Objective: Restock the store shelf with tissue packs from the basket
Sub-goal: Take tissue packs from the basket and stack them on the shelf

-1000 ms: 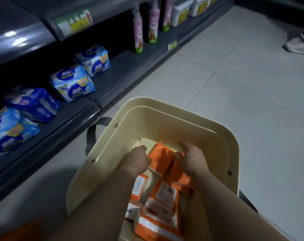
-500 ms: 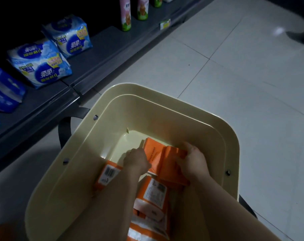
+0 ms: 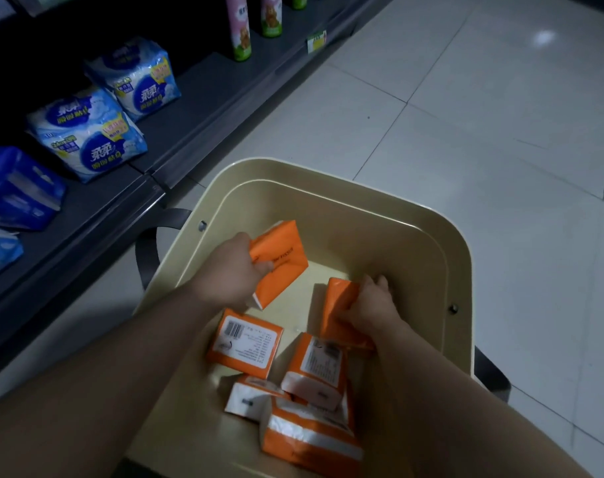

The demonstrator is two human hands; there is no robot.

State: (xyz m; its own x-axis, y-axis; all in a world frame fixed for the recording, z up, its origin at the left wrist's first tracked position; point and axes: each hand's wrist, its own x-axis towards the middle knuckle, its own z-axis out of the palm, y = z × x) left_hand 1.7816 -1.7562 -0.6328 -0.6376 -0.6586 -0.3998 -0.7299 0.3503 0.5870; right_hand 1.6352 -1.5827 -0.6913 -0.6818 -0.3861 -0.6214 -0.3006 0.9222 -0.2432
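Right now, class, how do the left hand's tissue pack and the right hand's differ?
The left pack appears held above the basket floor; the right pack sits lower, beside loose packs. The left pack shows a broad printed face; the right pack is partly hidden under the right hand. Both are orange and gripped.

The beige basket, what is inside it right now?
The left hand holds a raised tissue pack, the right hand grips a lower pack, and at least four loose packs lie on the basket floor. The arms cover anything beneath them.
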